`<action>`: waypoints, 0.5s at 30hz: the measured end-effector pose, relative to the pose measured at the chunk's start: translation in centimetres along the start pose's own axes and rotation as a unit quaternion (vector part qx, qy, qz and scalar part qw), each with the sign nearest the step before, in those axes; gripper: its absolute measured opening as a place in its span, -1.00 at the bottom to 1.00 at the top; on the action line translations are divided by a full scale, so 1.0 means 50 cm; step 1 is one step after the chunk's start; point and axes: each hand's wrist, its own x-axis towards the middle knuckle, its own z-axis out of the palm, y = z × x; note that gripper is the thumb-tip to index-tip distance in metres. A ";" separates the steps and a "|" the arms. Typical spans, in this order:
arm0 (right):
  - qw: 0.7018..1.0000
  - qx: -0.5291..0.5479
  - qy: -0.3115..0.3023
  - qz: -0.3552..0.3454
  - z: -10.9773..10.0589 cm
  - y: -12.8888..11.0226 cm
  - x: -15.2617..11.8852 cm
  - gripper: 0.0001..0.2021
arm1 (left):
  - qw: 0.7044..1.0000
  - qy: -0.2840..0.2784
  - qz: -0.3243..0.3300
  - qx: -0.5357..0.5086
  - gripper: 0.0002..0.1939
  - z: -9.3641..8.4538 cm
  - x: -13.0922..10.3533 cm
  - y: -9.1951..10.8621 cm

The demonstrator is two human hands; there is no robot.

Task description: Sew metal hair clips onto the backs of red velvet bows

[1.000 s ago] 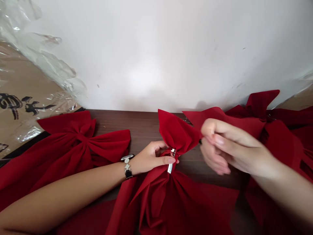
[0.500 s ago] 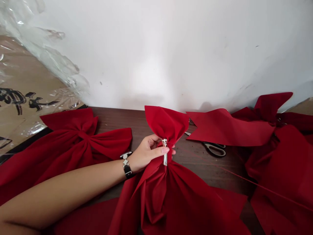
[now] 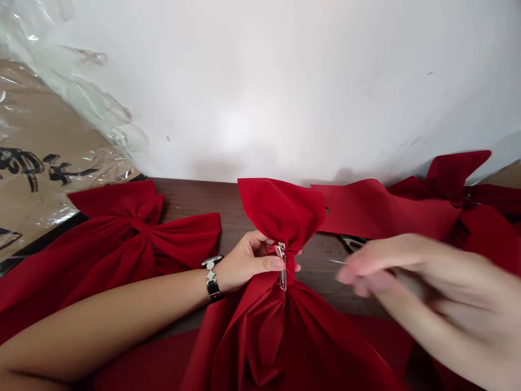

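My left hand [image 3: 253, 260] is closed round the gathered middle of a red fabric bow [image 3: 280, 212], its thumb pressing on a silver metal clip [image 3: 283, 271] that lies along the knot. A thin red thread shows near the clip. To the right, my right hand [image 3: 391, 277] is blurred by motion, its thumb and forefinger pinched on a thin needle [image 3: 337, 262] that points left toward the bow. The bow's wide tails [image 3: 309, 336] hang down toward me over the table edge.
Another red bow [image 3: 140, 224] lies on the dark wooden table [image 3: 195, 195] at the left. Red ribbon pieces [image 3: 378, 209] and bows are heaped at the right, with black-handled scissors [image 3: 350, 243] partly under them. A plastic-wrapped cardboard box [image 3: 49, 130] stands left, a white wall [image 3: 260, 81] behind.
My right hand has come into view from the right with the needle. The bow in my left hand has shifted slightly right and down, its upper loop turned more toward me.
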 end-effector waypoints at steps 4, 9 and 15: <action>0.996 0.045 -0.035 -0.066 0.048 0.003 0.059 -0.79 | 0.999 0.009 0.013 0.039 -0.67 0.002 0.001 0.002; 0.980 0.095 -0.148 -0.090 0.049 0.024 0.048 -0.63 | 0.997 0.009 0.026 0.072 -0.64 -0.001 0.003 0.004; 0.979 0.104 -0.128 -0.123 0.050 0.031 0.045 -0.66 | 0.995 -0.009 0.032 0.091 -0.69 -0.008 0.002 0.002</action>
